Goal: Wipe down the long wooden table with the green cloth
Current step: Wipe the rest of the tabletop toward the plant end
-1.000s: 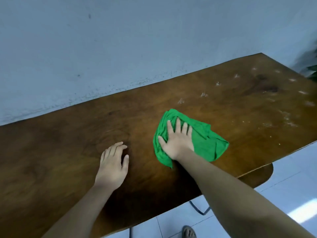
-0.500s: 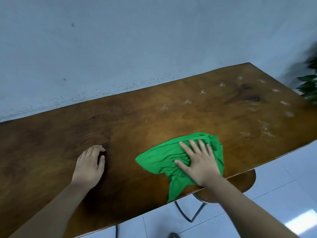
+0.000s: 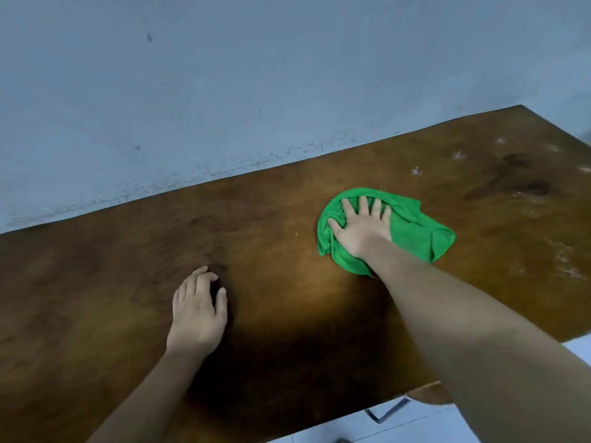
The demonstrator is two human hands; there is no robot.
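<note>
Green cloth (image 3: pixel 412 231): I've got it bunched on the tabletop, at two o'clock from the centre of my view, with loose folds spilling toward four o'clock.
Right hand (image 3: pixel 363 230): palm down on the cloth, fingers straight and spread, pressing it to the wood; the thumb edge sinks into a fold on the nine o'clock side.
Left hand (image 3: pixel 198 314): at seven o'clock from the cloth and well apart from it, resting on bare wood, fingers loosely bent, holding nothing.
Wooden table (image 3: pixel 287 314): long and dark brown, its far edge against the wall.
White specks (image 3: pixel 415 171): I see them scattered from one to three o'clock of the cloth, the nearest just beyond its far edge.
Wall (image 3: pixel 224 91): pale blue-grey at twelve o'clock, scuffed along the table line.
Floor (image 3: pixel 399 430): light tiles at five o'clock, below the near table edge.
</note>
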